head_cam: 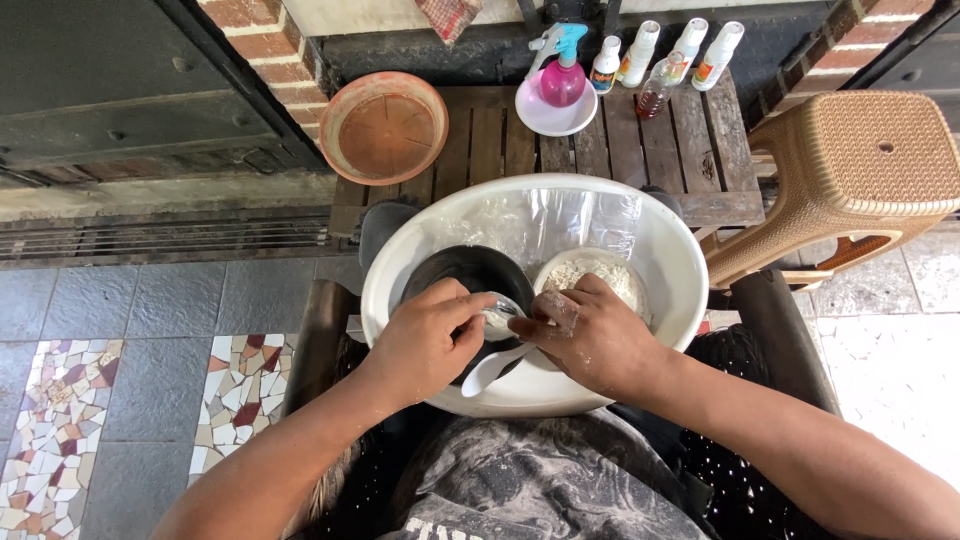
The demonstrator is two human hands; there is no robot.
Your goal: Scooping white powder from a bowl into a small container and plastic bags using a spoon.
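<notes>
- White powder sits in a small bowl (597,275) inside the big basin (680,260), beside the black pot (470,272).
- Left hand (425,335) and right hand (590,335) both pinch a small clear packet (499,318) over the pot; a white spoon (495,367) lies below.
- Judged step: opening or emptying it, which calls for a steady tilt.

Both bare forearms reach forward and angle inward, so the hands meet at the middle. The left hand (428,335) is curled, fingers pinched shut. The right hand (592,335), dusted white, curls knuckles-up beside it.

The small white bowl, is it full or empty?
Full, nearly to the rim. The small white bowl holds a heap of white powder, partly hidden by the right hand. It sits inside the big white basin.
</notes>
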